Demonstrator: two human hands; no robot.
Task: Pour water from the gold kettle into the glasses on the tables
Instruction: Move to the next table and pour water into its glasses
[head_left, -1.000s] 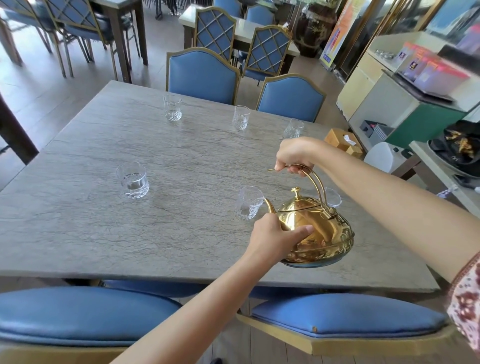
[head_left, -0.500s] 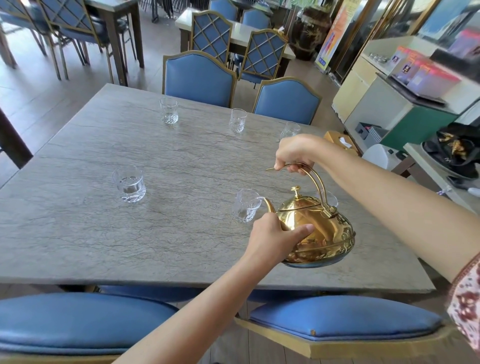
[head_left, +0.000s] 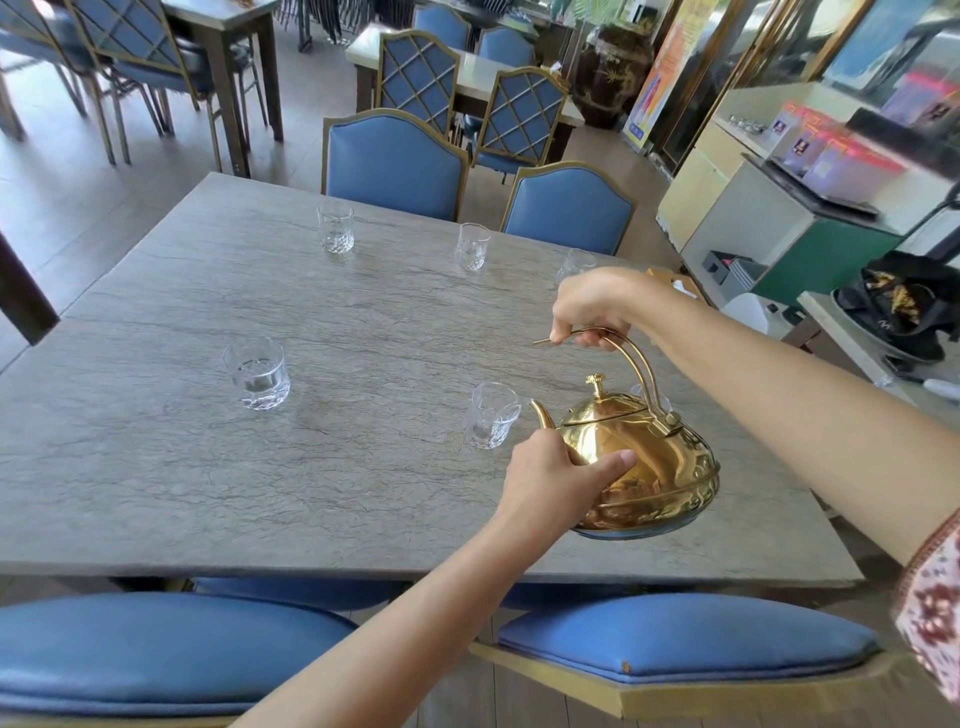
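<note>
Above the near right part of a grey, veined stone-look tabletop (head_left: 156, 467), a gold kettle (head_left: 639, 467) is held clear of the surface and tipped toward the left. Its body is squat, rounded and mirror-polished, with a ribbed band low on the wall, a knobbed lid and a thin curved spout. The right hand (head_left: 592, 306) has its fingers closed around the top of the arched wire handle; the left hand (head_left: 550, 483) presses against the kettle's side, thumb laid across the metal, its other fingers hidden behind the body. The spout tip stands just beside the rim of the nearest glass (head_left: 491, 415), a short cut-pattern tumbler; no stream can be made out. A second glass (head_left: 256, 373), well to the left, holds clear water. Two far glasses (head_left: 336, 227) (head_left: 471, 247) stand near the back edge; a third (head_left: 574, 265) is partly covered by the right hand, and another behind the handle is barely visible. Blue padded chairs (head_left: 395, 166) with gold frames ring the table. Boxes (head_left: 826, 150) on the right counter are blurred, their printing illegible.
</note>
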